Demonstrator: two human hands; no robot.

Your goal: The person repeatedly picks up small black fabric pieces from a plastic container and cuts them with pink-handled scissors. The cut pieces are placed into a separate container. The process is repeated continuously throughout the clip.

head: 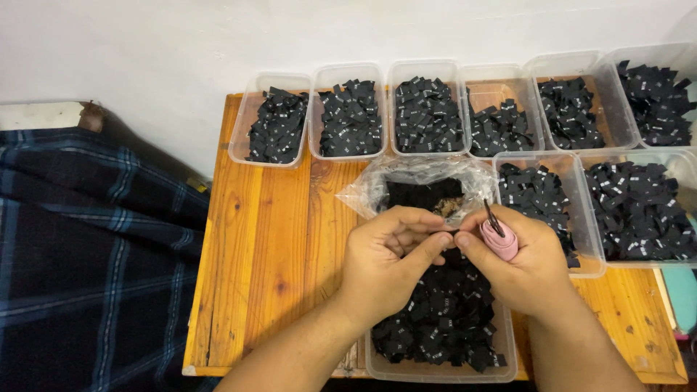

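Your left hand (385, 265) and right hand (519, 261) meet fingertip to fingertip over the near tub (443, 366), at the middle of the table (268, 239). Your left thumb and forefinger are pressed together around something small where the two hands touch; it is too small and too hidden to name for certain, though it looks like one of the black labels (443, 319) from the heap below. Your right hand is curled shut around a pink tool (501, 243), its dark metal tip poking up between thumb and forefinger, and that thumb also presses into the pinch point.

Directly under your hands the near tub is clear plastic and full of small folded black labels with white print. Just behind your knuckles lies a crumpled clear bag (421, 178), open, with more black labels inside and a little brown patch showing.

To your right, two more tubs (581, 210) of labels sit side by side, the nearer one touching your right hand's edge. Along the far edge of the table, against the white wall (145, 51), stands a row of six tubs (348, 109), all holding the same labels.

Left of the table hangs a dark blue checked cloth (87, 239).
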